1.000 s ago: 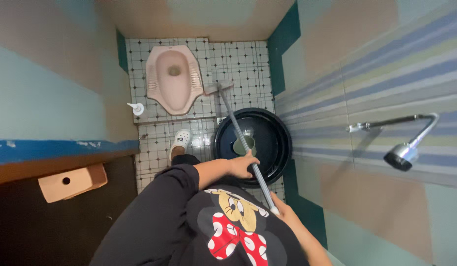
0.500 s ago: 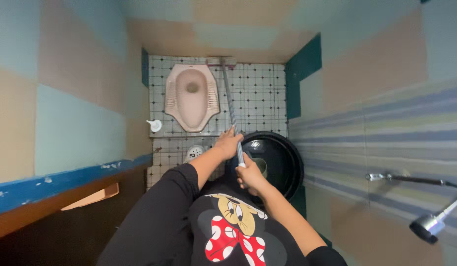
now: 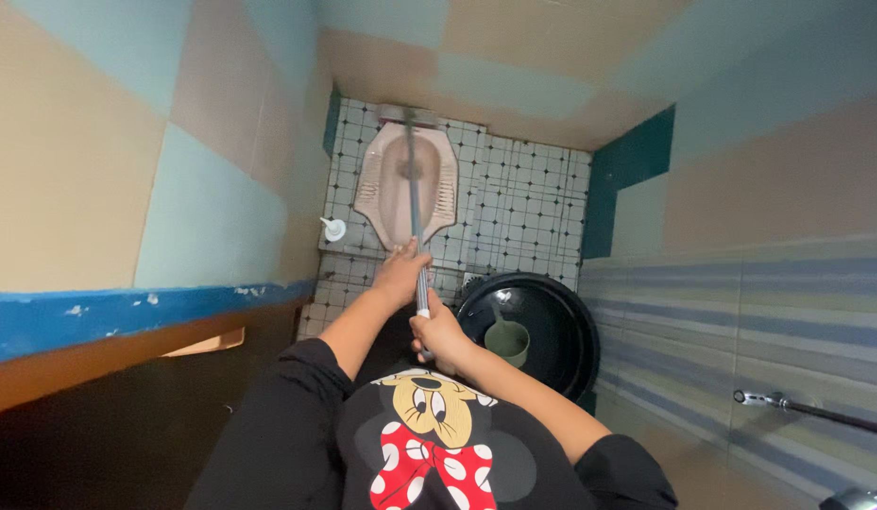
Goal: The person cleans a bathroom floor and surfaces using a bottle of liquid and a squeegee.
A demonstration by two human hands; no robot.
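Observation:
Both of my hands grip the metal handle of a long floor brush (image 3: 413, 194). My left hand (image 3: 401, 273) is higher on the pole and my right hand (image 3: 437, 332) holds its near end, close to my chest. The pole runs away from me over the pink squat toilet (image 3: 386, 184), and the blurred brush head (image 3: 407, 115) lies at the toilet's far end by the back wall. The floor (image 3: 514, 203) is small white tiles with dark dots.
A large black water basin (image 3: 566, 326) with a green dipper (image 3: 507, 340) inside stands to my right. A small white bottle (image 3: 333, 228) sits left of the toilet. A shower pipe (image 3: 816, 411) juts from the striped right wall. A blue-edged ledge (image 3: 127, 312) runs along the left.
The brush has swung left, from beside the toilet to over its bowl, reaching the back wall. My hands moved left with the pole and the view turned right to left.

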